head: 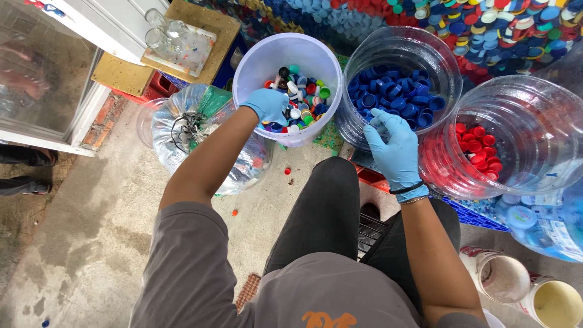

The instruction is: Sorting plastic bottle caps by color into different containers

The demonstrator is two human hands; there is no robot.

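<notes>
The left hand [267, 105], in a blue glove, is inside the white bucket [255, 61], fingers curled down into the mixed-colour bottle caps [303, 100]; whether it grips any cap cannot be told. The right hand [393, 146], also gloved, sits at the near rim of the clear container [446, 58] holding blue caps [398, 94], fingers spread and loose, clamped on nothing visible. The hands are well apart, one per container. A second clear container [534, 106] to the right holds red caps [480, 149]. A clear bag of plastic bottles [182, 124] stands left of the white bucket. All containers rest on the concrete floor [91, 231], near the person's knees
</notes>
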